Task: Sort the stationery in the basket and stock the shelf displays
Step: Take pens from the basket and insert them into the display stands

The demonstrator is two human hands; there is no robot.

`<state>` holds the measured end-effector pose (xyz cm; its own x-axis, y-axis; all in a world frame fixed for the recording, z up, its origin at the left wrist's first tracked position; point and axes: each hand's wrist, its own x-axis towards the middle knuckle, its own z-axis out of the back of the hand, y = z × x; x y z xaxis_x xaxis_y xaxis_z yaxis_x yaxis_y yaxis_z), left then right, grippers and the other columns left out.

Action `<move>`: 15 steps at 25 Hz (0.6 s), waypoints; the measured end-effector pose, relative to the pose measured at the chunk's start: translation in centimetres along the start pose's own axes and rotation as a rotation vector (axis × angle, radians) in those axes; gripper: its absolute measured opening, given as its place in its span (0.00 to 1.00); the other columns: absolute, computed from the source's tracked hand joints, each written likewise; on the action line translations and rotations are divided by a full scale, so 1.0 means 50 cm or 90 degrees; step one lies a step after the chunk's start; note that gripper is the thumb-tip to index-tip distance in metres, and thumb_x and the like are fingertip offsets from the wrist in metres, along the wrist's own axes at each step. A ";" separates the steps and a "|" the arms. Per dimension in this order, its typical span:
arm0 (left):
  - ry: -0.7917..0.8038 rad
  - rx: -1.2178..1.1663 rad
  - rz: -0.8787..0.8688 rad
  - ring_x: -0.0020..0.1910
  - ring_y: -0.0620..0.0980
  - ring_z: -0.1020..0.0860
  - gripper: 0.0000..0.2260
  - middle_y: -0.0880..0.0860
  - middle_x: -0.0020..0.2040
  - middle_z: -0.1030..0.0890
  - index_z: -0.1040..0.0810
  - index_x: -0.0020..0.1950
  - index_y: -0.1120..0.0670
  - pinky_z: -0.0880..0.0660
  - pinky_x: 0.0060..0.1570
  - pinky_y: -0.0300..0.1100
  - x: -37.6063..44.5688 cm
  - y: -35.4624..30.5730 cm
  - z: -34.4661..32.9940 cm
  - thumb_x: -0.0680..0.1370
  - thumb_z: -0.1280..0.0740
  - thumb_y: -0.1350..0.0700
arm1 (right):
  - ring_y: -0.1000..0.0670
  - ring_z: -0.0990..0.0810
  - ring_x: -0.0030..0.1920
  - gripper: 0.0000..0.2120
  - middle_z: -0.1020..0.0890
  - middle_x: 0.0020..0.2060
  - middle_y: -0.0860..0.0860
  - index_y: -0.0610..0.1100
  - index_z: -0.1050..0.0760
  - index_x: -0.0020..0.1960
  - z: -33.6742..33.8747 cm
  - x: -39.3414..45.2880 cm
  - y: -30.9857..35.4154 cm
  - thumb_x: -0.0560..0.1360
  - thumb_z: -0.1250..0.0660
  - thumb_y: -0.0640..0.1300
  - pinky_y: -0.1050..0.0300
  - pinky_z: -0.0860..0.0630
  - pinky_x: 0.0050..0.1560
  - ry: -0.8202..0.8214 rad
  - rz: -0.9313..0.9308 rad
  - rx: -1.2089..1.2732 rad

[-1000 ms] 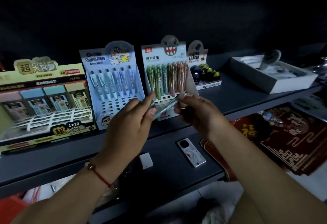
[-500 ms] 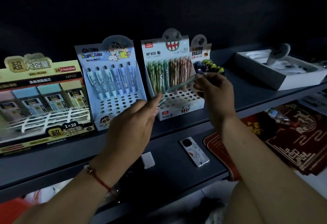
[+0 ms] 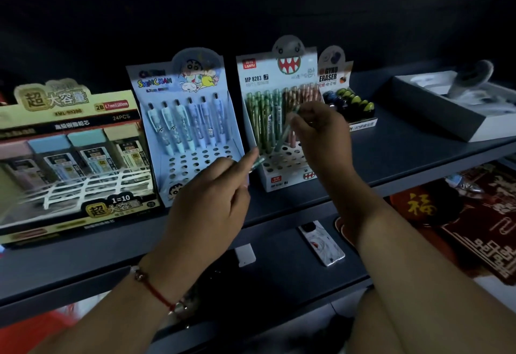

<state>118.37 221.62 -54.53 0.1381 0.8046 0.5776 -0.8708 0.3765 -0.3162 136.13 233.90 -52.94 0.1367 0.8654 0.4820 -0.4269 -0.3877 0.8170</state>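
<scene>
A slim pale green mechanical pencil (image 3: 284, 133) is held nearly upright over the white perforated display stand with a shark-mouth header card (image 3: 275, 113), its lower end just above the holes in the stand's base. The right hand (image 3: 321, 135) pinches the pencil's upper part between thumb and fingertips. The rear rows of the stand are packed with green and peach-coloured pencils; the front holes stand open.

The left hand (image 3: 212, 200), a red cord bracelet at its wrist, hangs in front of the stand with its fingers curled. It pinches another slim pale pencil (image 3: 257, 161), only the end of which shows beyond the fingertips.

Left of the stand is a pale blue cartoon-printed pen display (image 3: 184, 121) with six pens in its back row. Further left sits a wide cream and black box of pencil-lead cases (image 3: 69, 158). Right of the stand is a small eraser box (image 3: 346, 102) holding dark rounded erasers, and well to the right a shallow white and grey open carton (image 3: 452, 107).

All of these rest on a dark grey shelf (image 3: 405, 158). A lower dark shelf (image 3: 279, 283) holds a white patterned phone (image 3: 321, 244) and a small white card (image 3: 245, 254). Red and gold decorations with Chinese characters (image 3: 474, 222) lie lower right. The room is dim, and the wall behind is black.
</scene>
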 end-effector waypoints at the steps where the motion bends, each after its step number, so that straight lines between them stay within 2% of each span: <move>1: 0.002 0.007 0.006 0.34 0.44 0.34 0.25 0.43 0.42 0.32 0.34 0.76 0.48 0.36 0.34 0.39 0.000 -0.001 -0.001 0.80 0.36 0.59 | 0.57 0.17 0.42 0.13 0.15 0.44 0.54 0.45 0.20 0.58 -0.003 0.004 0.000 0.77 0.30 0.50 0.53 0.19 0.44 -0.004 -0.003 0.003; 6: -0.002 -0.007 0.018 0.40 0.45 0.26 0.20 0.45 0.47 0.22 0.30 0.74 0.49 0.30 0.36 0.41 0.002 0.000 0.003 0.81 0.36 0.56 | 0.61 0.18 0.45 0.16 0.15 0.49 0.53 0.43 0.21 0.62 -0.025 0.021 0.001 0.76 0.28 0.47 0.68 0.22 0.44 0.006 -0.002 0.008; 10: -0.009 0.005 0.005 0.34 0.44 0.30 0.20 0.42 0.38 0.30 0.30 0.74 0.45 0.33 0.31 0.40 0.005 0.001 0.007 0.81 0.38 0.53 | 0.61 0.19 0.41 0.15 0.15 0.49 0.53 0.45 0.20 0.60 -0.045 0.025 0.001 0.75 0.28 0.48 0.70 0.24 0.38 0.005 0.004 -0.003; 13: -0.010 0.000 0.009 0.34 0.43 0.32 0.20 0.41 0.36 0.35 0.31 0.74 0.45 0.36 0.32 0.38 0.008 0.007 0.008 0.82 0.38 0.52 | 0.66 0.22 0.39 0.14 0.15 0.48 0.53 0.45 0.19 0.60 -0.061 0.027 -0.007 0.75 0.28 0.47 0.76 0.29 0.34 0.013 -0.019 -0.009; 15: -0.010 0.001 0.025 0.34 0.43 0.33 0.20 0.40 0.36 0.35 0.32 0.74 0.46 0.37 0.32 0.38 0.010 0.009 0.007 0.82 0.38 0.52 | 0.66 0.23 0.38 0.14 0.15 0.48 0.53 0.45 0.19 0.60 -0.070 0.026 -0.015 0.76 0.28 0.46 0.76 0.30 0.34 0.012 -0.030 -0.028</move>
<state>117.85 222.02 -54.12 0.0971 0.8113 0.5765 -0.8757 0.3449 -0.3379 133.48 236.42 -54.04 0.1411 0.8887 0.4363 -0.4589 -0.3319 0.8242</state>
